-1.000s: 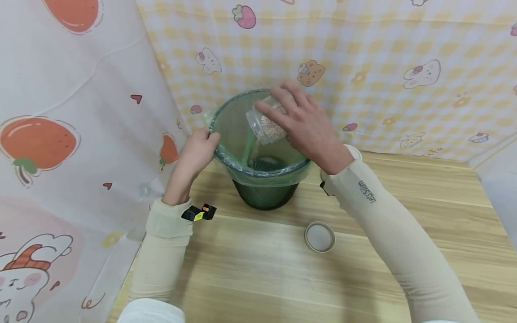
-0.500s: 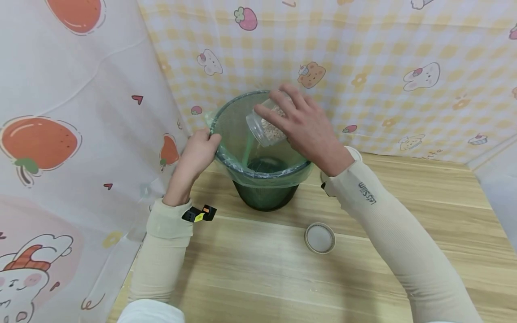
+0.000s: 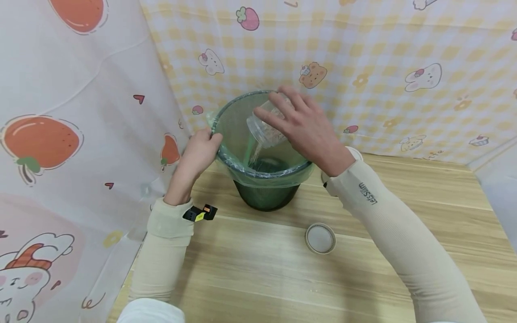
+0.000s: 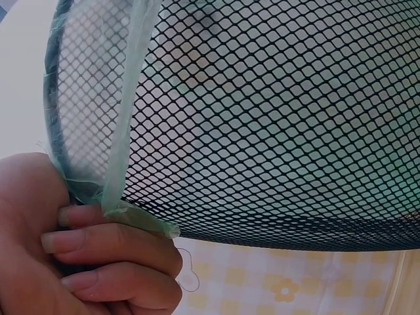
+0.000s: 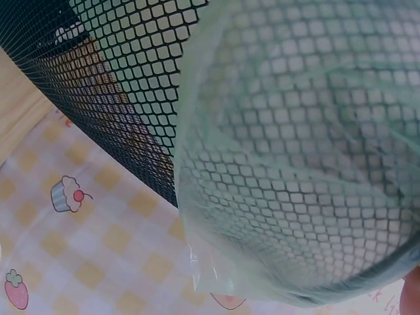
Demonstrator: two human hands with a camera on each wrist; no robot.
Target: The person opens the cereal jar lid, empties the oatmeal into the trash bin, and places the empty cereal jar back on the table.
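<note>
In the head view my right hand (image 3: 304, 125) grips a clear jar (image 3: 258, 128) of pale flakes, tipped mouth-down over a dark mesh bin (image 3: 266, 197). A thin stream of flakes (image 3: 255, 156) falls from its mouth. The bin is lined with a translucent green plastic bag (image 3: 238, 130) folded over the rim. My left hand (image 3: 199, 150) holds the rim at the left; in the left wrist view its fingers (image 4: 118, 246) curl round rim and bag. Only a sliver of the right hand shows at the edge of the right wrist view, and the jar is hidden there.
A round lid (image 3: 320, 238) lies on the wooden table (image 3: 250, 269) in front of the bin. A round white-topped container (image 3: 355, 153) stands partly behind my right wrist. Printed cloth (image 3: 363, 54) hangs close behind the bin and along the left side.
Fewer flakes show inside the jar than before. Their stream thinned half a second ago and is thicker again now. Both hands keep nearly the same place.
</note>
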